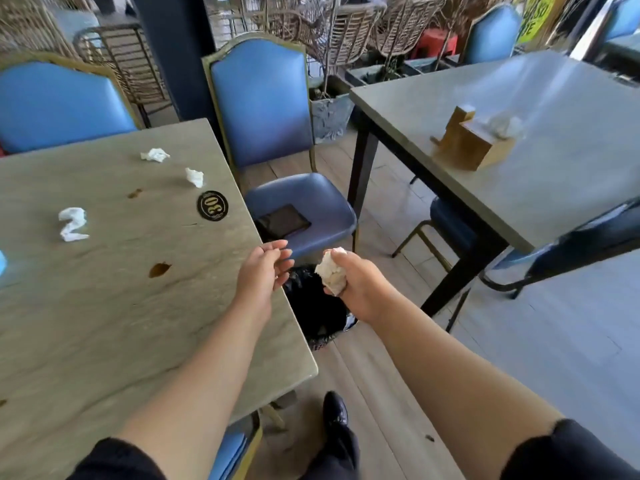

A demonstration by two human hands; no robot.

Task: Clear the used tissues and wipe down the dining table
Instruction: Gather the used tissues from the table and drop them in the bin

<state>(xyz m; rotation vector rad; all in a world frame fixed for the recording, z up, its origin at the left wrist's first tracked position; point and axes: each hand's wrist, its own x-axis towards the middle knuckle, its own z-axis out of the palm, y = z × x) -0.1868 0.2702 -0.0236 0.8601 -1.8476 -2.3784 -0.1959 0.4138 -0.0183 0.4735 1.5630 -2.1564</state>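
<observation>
My right hand [360,289] grips a crumpled, stained tissue wad [332,270] just past the right edge of the dining table [104,323], above a black-lined bin [313,306] on the floor. My left hand [265,271] hovers over the table edge beside it, fingers relaxed and holding nothing. Three crumpled white tissues lie on the table: one at the left [72,224], one further back [155,155], one near the number disc [195,177]. Brown spill stains [159,269] mark the tabletop.
A black round disc numbered 30 [212,206] sits near the table's right edge. A blue chair [277,140] with a dark flat object [282,221] on its seat stands behind the bin. A second table [519,188] with a wooden tissue holder [467,143] is at right.
</observation>
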